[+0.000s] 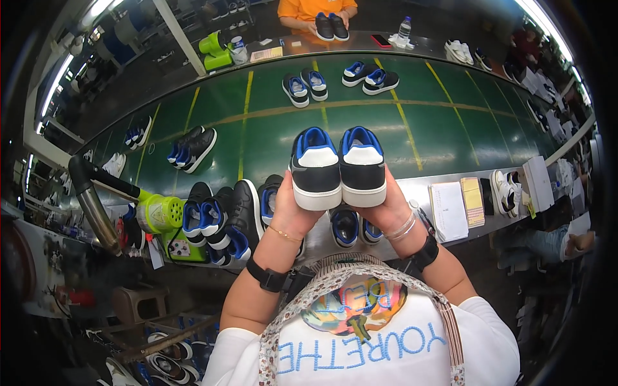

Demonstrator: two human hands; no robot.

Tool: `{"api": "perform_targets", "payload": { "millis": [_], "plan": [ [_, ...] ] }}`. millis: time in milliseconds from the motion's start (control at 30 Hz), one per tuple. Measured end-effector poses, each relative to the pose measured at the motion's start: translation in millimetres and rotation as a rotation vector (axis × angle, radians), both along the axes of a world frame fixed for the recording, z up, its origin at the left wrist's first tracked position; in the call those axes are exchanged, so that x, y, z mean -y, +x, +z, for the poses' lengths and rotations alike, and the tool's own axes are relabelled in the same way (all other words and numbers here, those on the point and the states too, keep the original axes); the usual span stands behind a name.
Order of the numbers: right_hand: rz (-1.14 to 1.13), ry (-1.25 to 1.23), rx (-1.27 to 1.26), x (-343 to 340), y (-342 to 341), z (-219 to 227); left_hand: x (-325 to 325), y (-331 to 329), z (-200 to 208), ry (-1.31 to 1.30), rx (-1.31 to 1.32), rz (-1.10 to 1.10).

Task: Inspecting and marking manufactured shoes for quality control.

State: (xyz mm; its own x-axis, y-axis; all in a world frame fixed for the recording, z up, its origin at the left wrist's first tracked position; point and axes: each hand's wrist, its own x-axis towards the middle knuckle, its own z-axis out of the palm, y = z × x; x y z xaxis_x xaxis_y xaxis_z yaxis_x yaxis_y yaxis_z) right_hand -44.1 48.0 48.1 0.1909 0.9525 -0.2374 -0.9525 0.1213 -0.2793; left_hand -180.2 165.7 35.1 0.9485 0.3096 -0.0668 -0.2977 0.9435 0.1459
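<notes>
Head view shows the left hand (pixel 293 215) wrapped under one black-and-blue sneaker (pixel 315 168) and the right hand (pixel 386 209) under its mate (pixel 362 166), heels side by side, raised above the green conveyor belt (pixel 270 122). Each shoe seems to rest on the palm and fingers alone, though the grip underneath is hidden; a tilt forward could tip one onto the dark shoes (pixel 222 222) just below the left wrist.
</notes>
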Motion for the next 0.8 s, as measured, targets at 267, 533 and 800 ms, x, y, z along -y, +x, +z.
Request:
{"api": "perform_targets", "payload": {
  "millis": [267, 533, 800],
  "plan": [
    [-0.226, -0.093, -0.094, 26, 2, -12, -2, 19, -30, 0.05, -0.329, -0.023],
    [-0.673, -0.133, -0.197, 126, 6, -32, 19, 66, -147, -0.001, -0.615, -0.253],
    [-0.665, -0.088, -0.19, 144, -2, -48, 1, 64, -128, 1.661, -1.295, -0.399]
  ]
}}
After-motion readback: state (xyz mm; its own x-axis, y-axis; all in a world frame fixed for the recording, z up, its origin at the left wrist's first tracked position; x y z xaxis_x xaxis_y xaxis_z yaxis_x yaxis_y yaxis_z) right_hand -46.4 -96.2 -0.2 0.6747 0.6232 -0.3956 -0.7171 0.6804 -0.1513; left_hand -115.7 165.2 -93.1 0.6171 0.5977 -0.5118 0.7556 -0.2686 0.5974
